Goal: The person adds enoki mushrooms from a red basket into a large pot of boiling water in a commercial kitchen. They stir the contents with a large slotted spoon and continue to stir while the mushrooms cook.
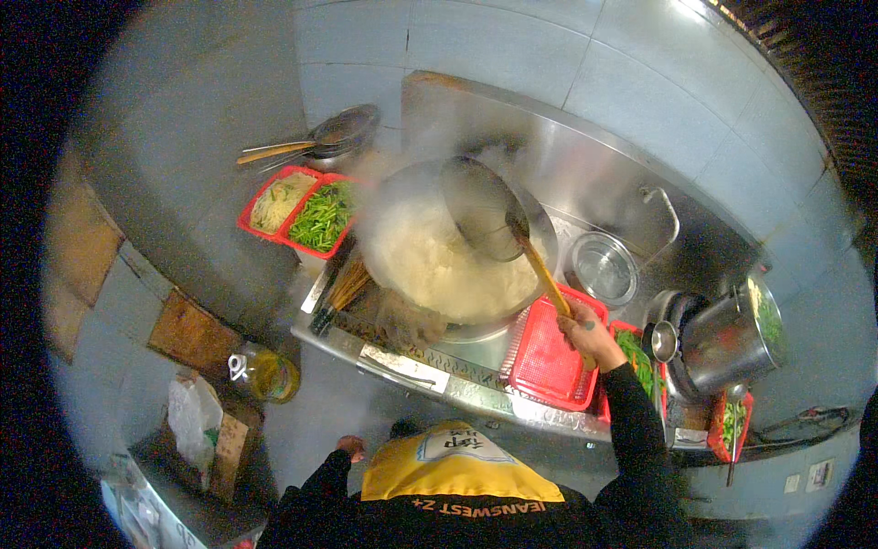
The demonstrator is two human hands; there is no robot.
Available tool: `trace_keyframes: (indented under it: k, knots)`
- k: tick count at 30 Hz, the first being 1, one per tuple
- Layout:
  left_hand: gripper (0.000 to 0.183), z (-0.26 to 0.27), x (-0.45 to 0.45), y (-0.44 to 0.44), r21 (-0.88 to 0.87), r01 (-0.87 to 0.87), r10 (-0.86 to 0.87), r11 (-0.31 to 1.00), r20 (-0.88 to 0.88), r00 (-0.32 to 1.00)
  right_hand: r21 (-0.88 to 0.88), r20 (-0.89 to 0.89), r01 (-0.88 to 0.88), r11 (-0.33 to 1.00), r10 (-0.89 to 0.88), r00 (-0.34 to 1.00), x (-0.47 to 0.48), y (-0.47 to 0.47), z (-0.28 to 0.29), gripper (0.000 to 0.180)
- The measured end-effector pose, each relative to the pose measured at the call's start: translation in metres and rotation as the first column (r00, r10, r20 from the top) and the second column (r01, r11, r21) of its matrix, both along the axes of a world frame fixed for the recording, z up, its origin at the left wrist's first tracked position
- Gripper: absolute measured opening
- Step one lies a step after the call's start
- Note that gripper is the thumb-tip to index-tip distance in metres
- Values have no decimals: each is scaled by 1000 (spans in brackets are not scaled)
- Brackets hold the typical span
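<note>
My right hand point(593, 336) is closed around the wooden handle of a large round strainer point(480, 206). The strainer's basket is tilted over a big wok point(542, 226), its lower part close to the pale, steaming, frothy contents point(439, 267). Steam blurs the wok's left side, and I cannot tell what is in the froth. Under my right hand lies an empty red plastic basket point(549, 350) on the steel stove edge. My left hand point(352, 447) hangs low beside my yellow apron point(446, 473), apart from the stove; its fingers are too small to make out.
Left of the wok sit red baskets of pale shreds point(281, 202) and cut greens point(322, 216), with stacked strainers point(346, 130) behind. A bamboo brush point(350, 281) lies near the wok. At right are a glass-like bowl point(603, 267), a faucet point(665, 213) and a steel pot point(727, 343). An oil jug point(267, 374) stands lower left.
</note>
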State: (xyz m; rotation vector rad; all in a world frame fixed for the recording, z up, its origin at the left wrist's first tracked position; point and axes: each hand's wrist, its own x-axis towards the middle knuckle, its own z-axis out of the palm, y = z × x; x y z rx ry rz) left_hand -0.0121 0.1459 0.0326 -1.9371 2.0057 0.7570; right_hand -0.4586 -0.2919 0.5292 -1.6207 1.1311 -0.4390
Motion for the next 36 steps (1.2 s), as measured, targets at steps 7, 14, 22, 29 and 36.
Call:
trace_keyframes:
  k: [7, 14, 22, 29, 36]
  knots:
    - [35, -35, 38, -24, 12, 177, -177, 984, -46, 983, -549, -316, -35, 835, -169, 933, -49, 10, -20, 28]
    - [35, -20, 44, -17, 219, 21, 3, 976, -107, 994, 715, 150, 211, 667, -440, 885, 76, 61, -43, 7]
    - [34, -17, 54, -13, 319, 22, 0, 947, -68, 998, 605, 256, 23, 796, -222, 941, 136, -6, -86, 1]
    - [34, -21, 69, -9, 416, 8, -28, 909, 41, 999, 403, 103, 151, 903, -209, 973, 102, 57, 28, 29]
    - [37, -4, 68, -51, 297, -142, 173, 944, -80, 982, 180, 138, 130, 975, -156, 978, 87, 101, 28, 36]
